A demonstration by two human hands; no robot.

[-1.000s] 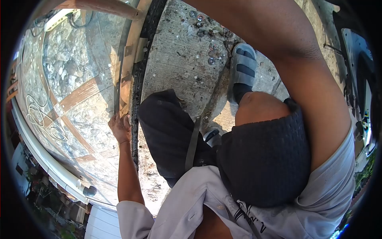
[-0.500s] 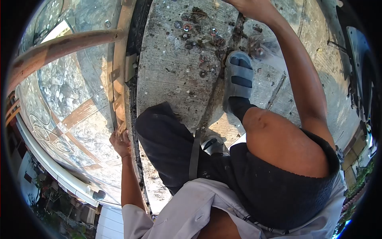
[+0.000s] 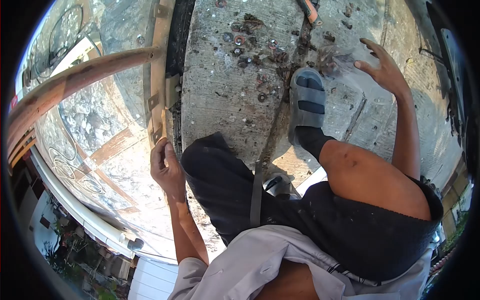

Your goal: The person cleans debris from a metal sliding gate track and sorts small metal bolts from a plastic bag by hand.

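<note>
My left hand (image 3: pixel 167 167) is at the near end of a long brown metal bar (image 3: pixel 158 100) with small tabs along it. Its thumb and fingers are curled together there, and whatever is between them is hidden. My right hand (image 3: pixel 384 70) is held above the concrete, fingers apart and nothing in them. Just left of it lies a crumpled clear plastic bag (image 3: pixel 337 61) with dark bits inside. At the top edge, a tool with an orange and dark handle (image 3: pixel 312 16) rests on the floor, its far part out of view.
Loose washers and rusty bits (image 3: pixel 240 41) are scattered over the concrete floor (image 3: pixel 215 105). A curved brown pipe (image 3: pixel 85 65) joins the bar at the left. Beyond it, a paint-stained surface (image 3: pixel 95 120) carries a loose coil of cord (image 3: pixel 75 172). My sandalled foot (image 3: pixel 307 107) stands between the hands.
My right hand has moved away from the top edge, down and to the right, and the orange-handled tool there now shows. My left hand has shifted slightly up the view, its thumb now visible.
</note>
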